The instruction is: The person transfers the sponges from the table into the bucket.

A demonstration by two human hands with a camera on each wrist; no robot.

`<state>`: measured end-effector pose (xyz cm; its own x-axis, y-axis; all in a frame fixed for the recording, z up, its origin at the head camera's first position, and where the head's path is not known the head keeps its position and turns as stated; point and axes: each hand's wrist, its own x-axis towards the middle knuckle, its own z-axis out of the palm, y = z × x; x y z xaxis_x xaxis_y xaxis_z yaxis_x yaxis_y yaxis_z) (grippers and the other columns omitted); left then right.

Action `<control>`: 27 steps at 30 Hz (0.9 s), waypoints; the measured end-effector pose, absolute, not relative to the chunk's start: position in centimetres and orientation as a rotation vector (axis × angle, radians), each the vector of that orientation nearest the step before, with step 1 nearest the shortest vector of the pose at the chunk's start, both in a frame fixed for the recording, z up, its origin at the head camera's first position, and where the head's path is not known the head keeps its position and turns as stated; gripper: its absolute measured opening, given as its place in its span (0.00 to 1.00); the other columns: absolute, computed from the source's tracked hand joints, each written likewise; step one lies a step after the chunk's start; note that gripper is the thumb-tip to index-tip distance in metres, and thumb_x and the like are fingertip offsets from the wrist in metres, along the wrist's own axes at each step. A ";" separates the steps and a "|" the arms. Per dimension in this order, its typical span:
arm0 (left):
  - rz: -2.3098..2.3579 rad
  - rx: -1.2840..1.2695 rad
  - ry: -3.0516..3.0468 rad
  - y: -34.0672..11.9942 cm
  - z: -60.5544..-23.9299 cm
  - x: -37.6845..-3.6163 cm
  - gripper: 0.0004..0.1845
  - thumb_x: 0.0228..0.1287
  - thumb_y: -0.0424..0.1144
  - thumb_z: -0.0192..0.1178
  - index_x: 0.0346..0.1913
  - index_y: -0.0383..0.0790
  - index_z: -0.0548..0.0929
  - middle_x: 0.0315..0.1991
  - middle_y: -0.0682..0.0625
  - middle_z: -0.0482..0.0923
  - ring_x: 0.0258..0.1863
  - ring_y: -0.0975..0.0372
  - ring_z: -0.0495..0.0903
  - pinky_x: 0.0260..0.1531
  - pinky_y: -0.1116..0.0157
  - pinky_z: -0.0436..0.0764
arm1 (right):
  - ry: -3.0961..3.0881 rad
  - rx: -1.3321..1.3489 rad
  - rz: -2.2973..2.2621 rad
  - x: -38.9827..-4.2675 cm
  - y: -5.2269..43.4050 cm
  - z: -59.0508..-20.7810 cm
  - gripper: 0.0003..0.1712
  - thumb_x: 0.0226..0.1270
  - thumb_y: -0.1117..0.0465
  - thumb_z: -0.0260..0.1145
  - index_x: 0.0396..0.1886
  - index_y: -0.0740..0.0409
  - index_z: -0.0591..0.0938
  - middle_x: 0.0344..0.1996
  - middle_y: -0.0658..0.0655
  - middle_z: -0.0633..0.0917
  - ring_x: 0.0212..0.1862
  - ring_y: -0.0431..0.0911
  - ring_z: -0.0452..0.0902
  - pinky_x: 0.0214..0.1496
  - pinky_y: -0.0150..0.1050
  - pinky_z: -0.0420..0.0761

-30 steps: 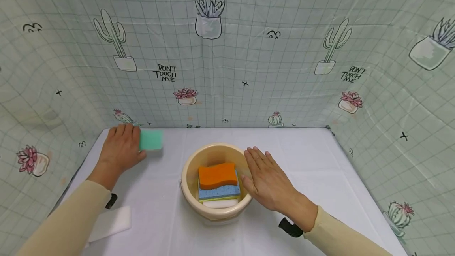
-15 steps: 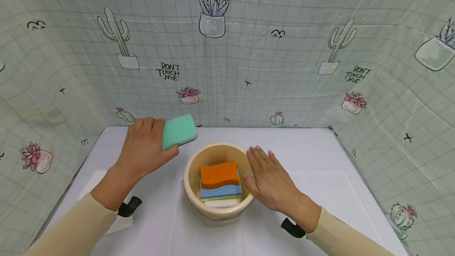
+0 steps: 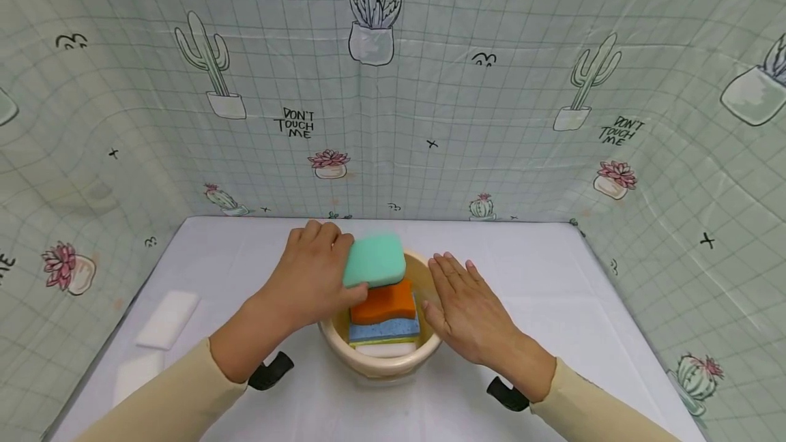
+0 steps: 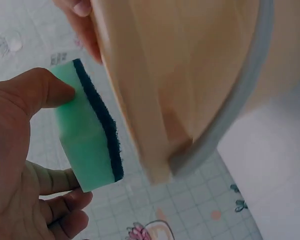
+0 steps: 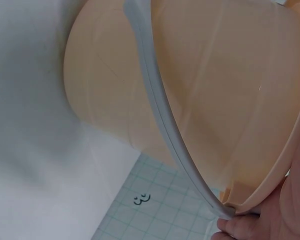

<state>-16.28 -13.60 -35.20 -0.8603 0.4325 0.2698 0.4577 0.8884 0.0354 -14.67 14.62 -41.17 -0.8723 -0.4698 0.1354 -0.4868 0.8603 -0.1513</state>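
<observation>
The left hand (image 3: 310, 278) pinches a mint-green rectangular sponge with a dark scouring layer (image 3: 374, 260) between thumb and fingers, holding it just above the round beige plastic bucket (image 3: 381, 359) on the white-covered table (image 3: 552, 292). Inside the bucket lie a wavy orange sponge (image 3: 383, 302) on top of a blue sponge (image 3: 385, 329), with a white one beneath. The right hand (image 3: 469, 312) rests flat with straight fingers against the bucket's right rim, gripping nothing; two white rectangular sponges (image 3: 167, 310) lie on the table at far left.
</observation>
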 end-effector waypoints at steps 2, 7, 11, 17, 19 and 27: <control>-0.124 -0.696 -2.802 -13.1 -35.7 -16.3 0.34 0.59 0.63 0.67 0.53 0.35 0.82 0.48 0.42 0.78 0.49 0.49 0.71 0.52 0.48 0.73 | -2.940 0.755 0.283 -14.7 14.6 -41.2 0.41 0.83 0.45 0.52 0.82 0.68 0.62 0.81 0.66 0.64 0.84 0.59 0.55 0.85 0.59 0.53; -0.093 -0.745 -2.819 -12.2 -36.6 -16.2 0.35 0.58 0.64 0.67 0.53 0.36 0.83 0.49 0.43 0.79 0.50 0.50 0.72 0.52 0.48 0.73 | -2.946 0.749 0.291 -14.7 14.7 -41.2 0.41 0.83 0.44 0.51 0.82 0.67 0.62 0.81 0.66 0.64 0.84 0.59 0.54 0.85 0.59 0.53; -0.073 -0.763 -2.822 -12.0 -37.2 -16.1 0.35 0.58 0.64 0.67 0.52 0.35 0.83 0.49 0.43 0.79 0.49 0.50 0.72 0.52 0.49 0.73 | -2.945 0.751 0.291 -14.7 14.7 -41.2 0.41 0.83 0.44 0.51 0.82 0.67 0.62 0.81 0.66 0.64 0.84 0.59 0.55 0.85 0.59 0.53; -0.055 -0.777 -2.807 -11.8 -38.1 -16.2 0.36 0.57 0.65 0.67 0.53 0.35 0.83 0.47 0.44 0.78 0.48 0.51 0.71 0.51 0.50 0.72 | -2.927 0.760 0.286 -14.7 14.7 -41.3 0.41 0.83 0.44 0.52 0.82 0.68 0.62 0.81 0.66 0.65 0.84 0.59 0.55 0.85 0.59 0.54; -0.051 -0.783 -2.799 -11.8 -38.3 -16.2 0.38 0.57 0.67 0.68 0.55 0.35 0.83 0.47 0.44 0.78 0.48 0.51 0.71 0.51 0.50 0.72 | -2.920 0.760 0.286 -14.7 14.7 -41.4 0.41 0.83 0.44 0.52 0.81 0.68 0.62 0.80 0.66 0.65 0.84 0.59 0.56 0.85 0.59 0.55; -0.035 -0.797 -2.777 -11.8 -38.9 -16.2 0.39 0.55 0.67 0.72 0.56 0.37 0.82 0.47 0.44 0.78 0.47 0.51 0.71 0.50 0.51 0.72 | -2.903 0.756 0.298 -14.7 14.7 -41.5 0.41 0.82 0.45 0.53 0.81 0.69 0.63 0.80 0.67 0.66 0.83 0.59 0.57 0.85 0.59 0.56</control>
<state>-16.15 -11.80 -38.91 -0.8184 0.5188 0.2470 0.5249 0.8499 -0.0458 -14.74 14.68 -41.48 -0.8665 -0.4688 0.1714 -0.4938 0.8551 -0.1578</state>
